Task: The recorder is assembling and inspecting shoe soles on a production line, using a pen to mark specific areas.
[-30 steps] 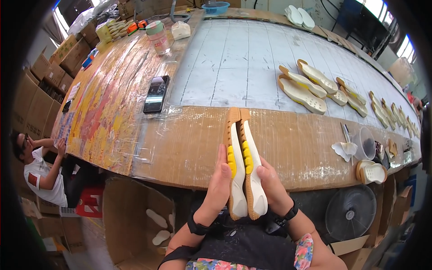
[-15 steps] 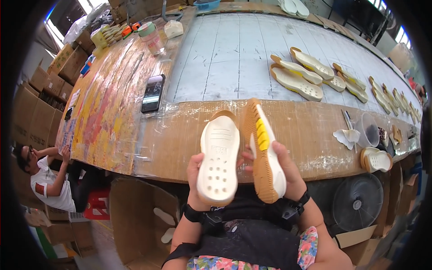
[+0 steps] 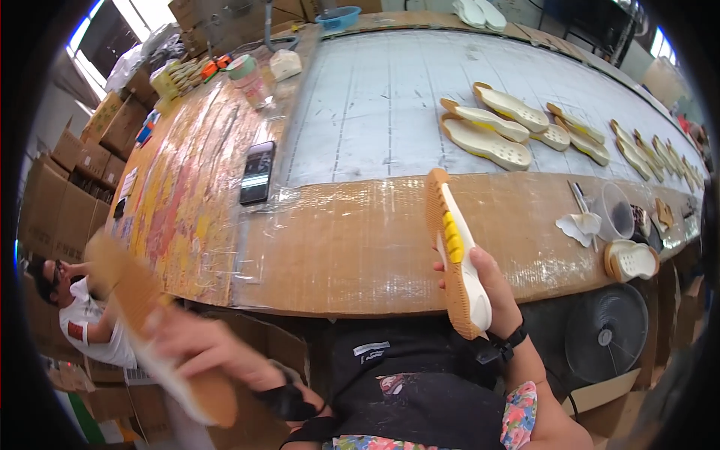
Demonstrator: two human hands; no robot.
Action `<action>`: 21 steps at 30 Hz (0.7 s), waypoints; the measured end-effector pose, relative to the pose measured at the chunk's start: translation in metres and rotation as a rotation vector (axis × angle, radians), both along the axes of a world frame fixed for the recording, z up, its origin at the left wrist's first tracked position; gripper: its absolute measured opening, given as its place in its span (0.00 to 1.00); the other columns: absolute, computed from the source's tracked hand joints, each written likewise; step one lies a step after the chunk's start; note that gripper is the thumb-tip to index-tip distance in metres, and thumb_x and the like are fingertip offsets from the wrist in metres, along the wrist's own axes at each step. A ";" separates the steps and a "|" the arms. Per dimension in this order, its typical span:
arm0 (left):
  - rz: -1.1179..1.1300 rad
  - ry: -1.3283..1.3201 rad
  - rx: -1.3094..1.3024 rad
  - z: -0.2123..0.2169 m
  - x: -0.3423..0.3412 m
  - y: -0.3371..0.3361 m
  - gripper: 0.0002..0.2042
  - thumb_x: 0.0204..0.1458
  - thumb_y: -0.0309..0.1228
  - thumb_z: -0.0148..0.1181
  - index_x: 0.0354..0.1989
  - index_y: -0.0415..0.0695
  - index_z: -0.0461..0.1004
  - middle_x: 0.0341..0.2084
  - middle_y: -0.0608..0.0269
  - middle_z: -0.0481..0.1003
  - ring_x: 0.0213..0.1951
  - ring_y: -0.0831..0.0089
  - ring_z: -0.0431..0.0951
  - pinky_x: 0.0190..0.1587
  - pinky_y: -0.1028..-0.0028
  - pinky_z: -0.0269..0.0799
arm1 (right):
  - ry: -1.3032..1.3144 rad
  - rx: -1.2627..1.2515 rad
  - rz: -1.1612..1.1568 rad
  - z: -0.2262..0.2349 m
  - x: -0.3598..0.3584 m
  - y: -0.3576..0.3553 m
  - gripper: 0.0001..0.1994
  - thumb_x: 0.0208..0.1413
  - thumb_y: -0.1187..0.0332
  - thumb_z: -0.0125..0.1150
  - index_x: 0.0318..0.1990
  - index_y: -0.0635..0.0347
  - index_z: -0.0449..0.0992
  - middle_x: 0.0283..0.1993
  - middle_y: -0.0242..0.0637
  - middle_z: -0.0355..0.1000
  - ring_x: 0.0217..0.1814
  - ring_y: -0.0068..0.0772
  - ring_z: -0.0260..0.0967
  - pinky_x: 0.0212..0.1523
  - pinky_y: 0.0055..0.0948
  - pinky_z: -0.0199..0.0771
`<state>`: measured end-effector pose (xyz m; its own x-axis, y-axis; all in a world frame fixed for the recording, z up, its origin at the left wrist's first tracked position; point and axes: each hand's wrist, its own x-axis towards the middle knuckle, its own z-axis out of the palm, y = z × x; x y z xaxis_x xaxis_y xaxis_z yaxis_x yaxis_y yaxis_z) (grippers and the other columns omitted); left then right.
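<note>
My left hand (image 3: 214,349) is stretched out to the left, past the table's edge, closed round a shoe sole (image 3: 161,330). That sole is blurred by motion and turned so its tan underside shows beside a white edge. In front of my body, my right hand (image 3: 491,289) grips a second shoe sole (image 3: 456,262) by its side. It stands tilted on edge, with tan ribbed tread on its left, a white sidewall on its right and a yellow patch midway. Both wrists wear black bands.
Several white and tan soles (image 3: 487,142) lie on the grey-white board (image 3: 360,97). A phone (image 3: 257,172) rests on the table, whose front strip is cardboard (image 3: 360,247). At right are a plastic cup (image 3: 616,210), a fan (image 3: 606,334) and another sole pair (image 3: 631,260). A person (image 3: 90,322) sits at far left.
My left hand has swung left and down with its sole, which now shows its underside. My right hand has shifted slightly right, still holding its sole.
</note>
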<state>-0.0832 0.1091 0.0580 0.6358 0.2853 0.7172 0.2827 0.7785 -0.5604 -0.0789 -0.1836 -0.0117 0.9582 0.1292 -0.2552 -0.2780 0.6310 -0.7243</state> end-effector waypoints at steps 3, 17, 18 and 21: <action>0.175 -0.039 0.040 0.016 -0.004 0.025 0.24 0.54 0.31 0.43 0.60 0.49 0.49 0.45 0.66 0.68 0.40 0.70 0.71 0.38 0.68 0.69 | -0.057 0.050 -0.002 0.000 0.004 -0.001 0.30 0.50 0.59 0.51 0.58 0.65 0.52 0.48 0.37 0.59 0.43 0.27 0.64 0.37 0.24 0.71; -0.066 0.488 1.834 -0.071 -0.004 -0.137 0.43 0.44 0.63 0.42 0.60 0.41 0.44 0.56 0.52 0.55 0.55 0.64 0.59 0.53 0.69 0.59 | -0.428 -0.866 0.010 -0.013 -0.031 0.022 0.28 0.49 0.67 0.56 0.58 0.57 0.55 0.49 0.43 0.65 0.45 0.30 0.64 0.43 0.27 0.65; -0.018 0.509 1.814 -0.066 -0.006 -0.145 0.43 0.44 0.64 0.40 0.60 0.42 0.44 0.55 0.51 0.55 0.54 0.63 0.60 0.52 0.69 0.61 | -0.524 -1.070 -0.040 -0.011 -0.033 0.018 0.25 0.50 0.67 0.55 0.56 0.57 0.59 0.47 0.45 0.67 0.44 0.33 0.67 0.41 0.28 0.67; -0.391 0.494 1.656 -0.071 0.001 -0.145 0.42 0.45 0.64 0.37 0.58 0.39 0.48 0.52 0.44 0.59 0.46 0.61 0.69 0.41 0.69 0.71 | -0.596 -1.175 -0.012 -0.006 -0.040 -0.018 0.19 0.50 0.66 0.55 0.50 0.59 0.66 0.42 0.47 0.70 0.38 0.41 0.70 0.37 0.29 0.69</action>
<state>-0.0818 -0.0362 -0.0133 0.7088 -0.6788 -0.1919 0.6370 0.4990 0.5876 -0.1193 -0.2014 -0.0180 0.9616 0.1120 0.2504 0.2737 -0.4547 -0.8476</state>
